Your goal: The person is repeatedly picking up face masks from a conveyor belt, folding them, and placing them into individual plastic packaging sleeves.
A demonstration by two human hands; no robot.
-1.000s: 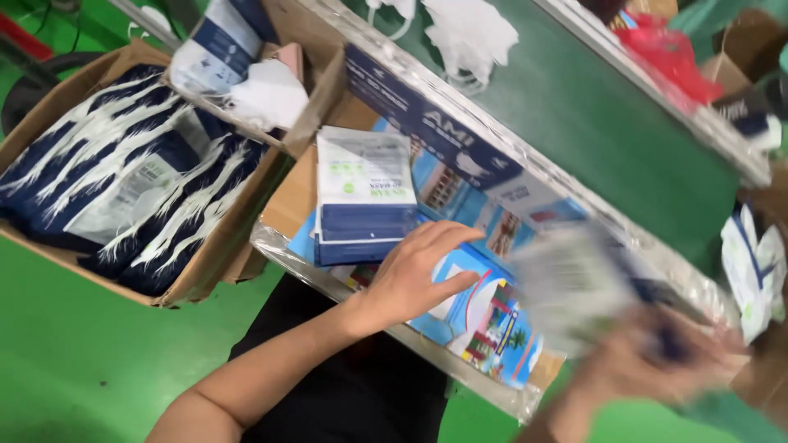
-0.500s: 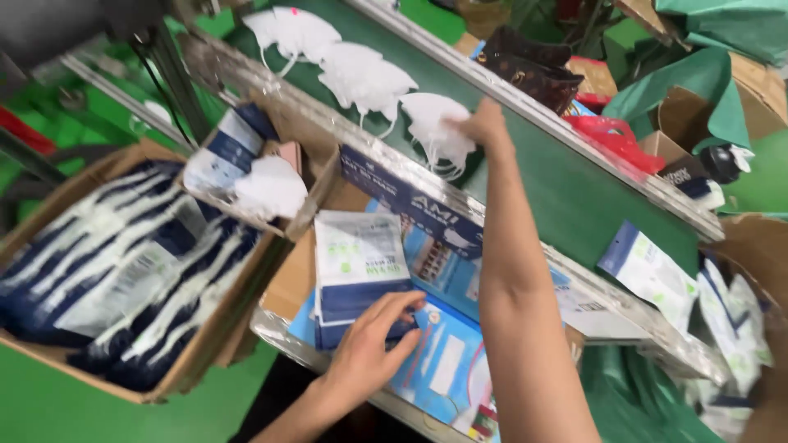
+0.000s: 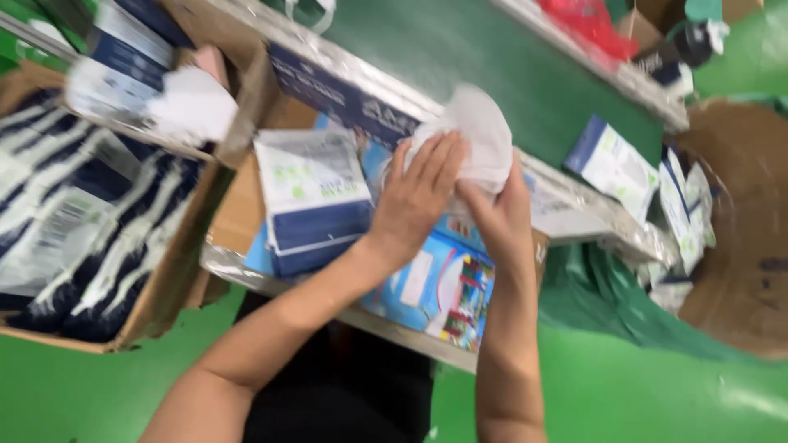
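Both my hands hold a white face mask above the work tray. My left hand presses on its left side with fingers spread flat over it. My right hand grips it from below and to the right. Under the hands lies a blue printed sheet or flat pack on the foil-edged tray. A stack of white and blue pouches sits just left of my left hand.
A green conveyor belt runs behind the tray. A cardboard box of dark blue and white packs is at the left. More white and blue packs and a brown box lie at the right. Green floor below.
My right hand has come back from the conveyor belt with a white mask. My left hand has risen off the blue sheet to meet it, and both now hold the mask.
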